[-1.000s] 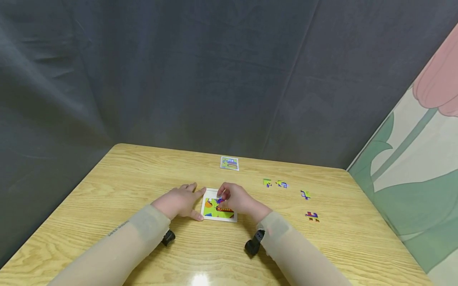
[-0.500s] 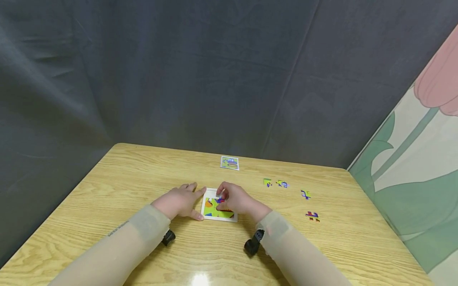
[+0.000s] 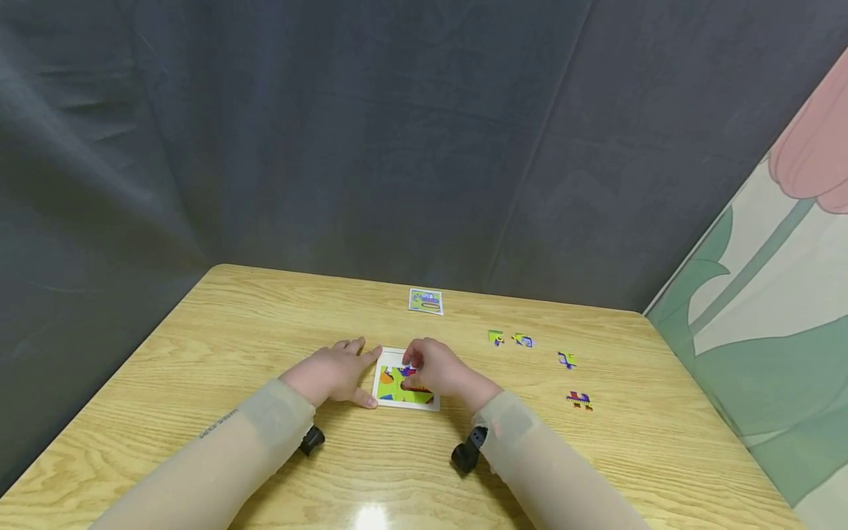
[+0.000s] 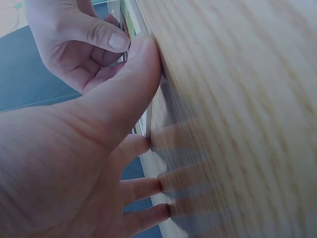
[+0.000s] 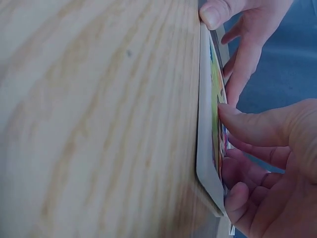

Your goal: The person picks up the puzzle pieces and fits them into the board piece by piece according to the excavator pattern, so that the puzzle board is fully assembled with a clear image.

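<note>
A small puzzle tray [image 3: 405, 405] with a white rim lies flat on the table, its lower part filled with green, orange and red picture pieces. My left hand [image 3: 336, 374] is spread at its left side, with thumb and index fingertip touching the rim; the other fingertips meet the tabletop in the left wrist view. Over the tray, my right hand [image 3: 437, 368] pinches a blue and red puzzle piece [image 3: 407, 372] between thumb and curled fingers, which hide much of it. In the right wrist view, the right thumb [image 5: 237, 119] comes down at the picture surface.
Several loose puzzle pieces lie to the right, among them a green corner piece [image 3: 495, 338] and a red one [image 3: 579, 400]. A picture card [image 3: 425, 301] of a blue vehicle lies near the back edge. A dark curtain [image 3: 397, 147] hangs behind the wooden table [image 3: 285, 309].
The right thumb and fingers shift slightly over the same spot in the tray. The left hand, the tray and the loose pieces stay in place.
</note>
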### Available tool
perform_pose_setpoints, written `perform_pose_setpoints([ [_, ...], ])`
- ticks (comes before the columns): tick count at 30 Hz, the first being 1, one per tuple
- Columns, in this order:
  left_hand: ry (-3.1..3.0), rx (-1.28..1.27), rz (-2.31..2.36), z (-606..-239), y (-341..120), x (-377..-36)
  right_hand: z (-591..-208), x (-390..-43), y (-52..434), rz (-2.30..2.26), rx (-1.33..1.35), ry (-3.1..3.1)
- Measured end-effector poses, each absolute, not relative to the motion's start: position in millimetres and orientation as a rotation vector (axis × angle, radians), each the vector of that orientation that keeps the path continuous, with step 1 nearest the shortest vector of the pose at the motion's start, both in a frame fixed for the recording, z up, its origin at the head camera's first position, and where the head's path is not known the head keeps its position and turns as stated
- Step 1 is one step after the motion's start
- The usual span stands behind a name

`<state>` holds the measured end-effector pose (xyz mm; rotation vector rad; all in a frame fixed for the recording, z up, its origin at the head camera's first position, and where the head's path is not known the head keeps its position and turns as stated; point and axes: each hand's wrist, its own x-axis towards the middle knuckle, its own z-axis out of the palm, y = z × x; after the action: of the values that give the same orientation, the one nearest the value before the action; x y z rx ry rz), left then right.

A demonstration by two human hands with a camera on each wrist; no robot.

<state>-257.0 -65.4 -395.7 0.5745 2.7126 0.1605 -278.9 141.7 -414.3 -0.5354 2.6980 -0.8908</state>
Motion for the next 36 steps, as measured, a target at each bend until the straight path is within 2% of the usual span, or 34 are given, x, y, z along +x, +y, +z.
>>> perform_pose_setpoints([
  [12,2.711,0.566,0.192,-390,-66,-254,-409,-276,144,-0.852,-0.533,2.801],
  [16,2.704,0.56,0.207,-392,-66,-254,-391,-273,162,-1.016,-0.492,2.855],
  [20,2.71,0.556,0.206,-394,-65,-254,-360,-272,204,-1.107,-0.469,2.929],
  [25,2.714,0.547,0.209,-396,-65,-254,-337,-266,280,-1.016,-0.459,2.928],
  [31,2.712,0.539,0.216,-395,-65,-252,-347,-246,365,-0.807,-0.38,2.822],
  [36,2.706,0.537,0.216,-395,-65,-253,-368,-236,401,-0.764,-0.326,2.781],
])
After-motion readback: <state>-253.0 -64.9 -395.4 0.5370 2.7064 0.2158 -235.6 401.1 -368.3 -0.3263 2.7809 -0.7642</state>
